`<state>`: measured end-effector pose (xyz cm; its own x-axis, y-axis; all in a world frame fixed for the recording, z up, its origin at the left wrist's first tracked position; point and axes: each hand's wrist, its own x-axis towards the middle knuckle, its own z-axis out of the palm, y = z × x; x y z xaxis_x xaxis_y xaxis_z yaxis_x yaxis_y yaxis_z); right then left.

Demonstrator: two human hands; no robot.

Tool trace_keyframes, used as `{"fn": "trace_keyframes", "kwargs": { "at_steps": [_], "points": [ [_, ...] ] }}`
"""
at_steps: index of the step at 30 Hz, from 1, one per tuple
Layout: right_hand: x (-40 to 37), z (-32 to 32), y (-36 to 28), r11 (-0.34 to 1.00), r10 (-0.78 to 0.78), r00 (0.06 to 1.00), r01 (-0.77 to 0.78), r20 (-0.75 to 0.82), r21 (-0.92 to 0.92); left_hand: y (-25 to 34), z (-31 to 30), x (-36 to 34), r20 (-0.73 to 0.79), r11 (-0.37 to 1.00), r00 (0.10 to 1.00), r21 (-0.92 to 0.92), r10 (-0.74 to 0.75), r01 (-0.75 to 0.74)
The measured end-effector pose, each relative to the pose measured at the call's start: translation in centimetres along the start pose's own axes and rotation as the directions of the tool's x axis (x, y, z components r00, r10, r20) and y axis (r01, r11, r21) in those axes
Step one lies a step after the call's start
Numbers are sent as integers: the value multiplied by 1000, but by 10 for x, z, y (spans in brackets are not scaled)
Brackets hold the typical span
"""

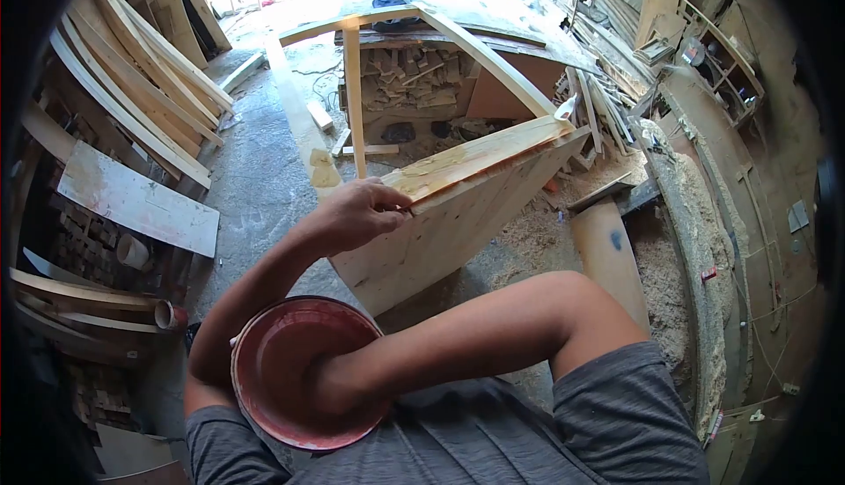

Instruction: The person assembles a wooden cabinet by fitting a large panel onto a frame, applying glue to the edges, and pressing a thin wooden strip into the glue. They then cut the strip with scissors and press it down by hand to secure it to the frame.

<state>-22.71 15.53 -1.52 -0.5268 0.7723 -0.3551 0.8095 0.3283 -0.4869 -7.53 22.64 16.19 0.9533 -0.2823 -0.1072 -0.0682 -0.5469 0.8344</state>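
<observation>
A panel of joined pale boards (pixel 458 221) stands on edge in front of me, with yellowish smears and an orange-brown strip along its top. My left hand (pixel 356 212) is at the panel's near top corner, fingers curled over the edge. A reddish bucket (pixel 251 379) rests against my body in the bend of my left arm. My right hand (pixel 339 388) reaches down inside it; the fingers are hidden, as is whatever they touch. Behind the panel, joined wooden bars (pixel 354 98) form an open frame with it.
Curved boards (pixel 145 62) lean at the left, above a stained white board (pixel 136 199). A small container (pixel 134 252) stands there. Scrap wood (pixel 405 80) is piled behind the frame. Sawdust (pixel 537 256) covers the floor at right, beside a long sawdust-covered bench (pixel 695 221).
</observation>
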Motion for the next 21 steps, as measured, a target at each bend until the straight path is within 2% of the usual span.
{"fn": "trace_keyframes", "kwargs": {
  "at_steps": [6,7,9,12,15,16,17,18,20,21],
  "points": [
    [-25,14,-4,984,69,990,-88,122,157,-1,7,-5,-54,998,998,-65,-10,6],
    [-32,12,-4,992,24,991,-40,130,123,-1,8,-5,-57,998,998,-70,-10,6],
    [-62,-25,-14,997,-66,986,59,152,53,-2,8,-4,-66,998,998,-65,4,-8],
    [-112,-95,-45,992,-122,973,122,195,12,-6,11,-3,-79,998,996,-48,33,-37],
    [-146,-137,-79,994,72,995,-77,-68,-73,-5,10,-2,-86,999,996,-31,31,-34],
    [-157,-132,-75,996,13,958,-36,-285,-78,-5,10,-2,-83,999,996,-23,28,-30],
    [-170,-125,-69,996,-43,870,0,-490,-87,-4,9,-2,-77,1000,997,-13,25,-26],
    [-184,-120,-66,995,-89,736,31,-671,-98,-4,9,-2,-78,999,997,-24,22,-24],
    [-220,-127,-60,990,5,613,111,-790,93,-3,10,-3,-84,998,996,-50,19,-23],
    [-240,-128,-55,976,146,591,45,-793,213,-2,10,-5,-87,997,996,-80,11,-18]
  ]
}}
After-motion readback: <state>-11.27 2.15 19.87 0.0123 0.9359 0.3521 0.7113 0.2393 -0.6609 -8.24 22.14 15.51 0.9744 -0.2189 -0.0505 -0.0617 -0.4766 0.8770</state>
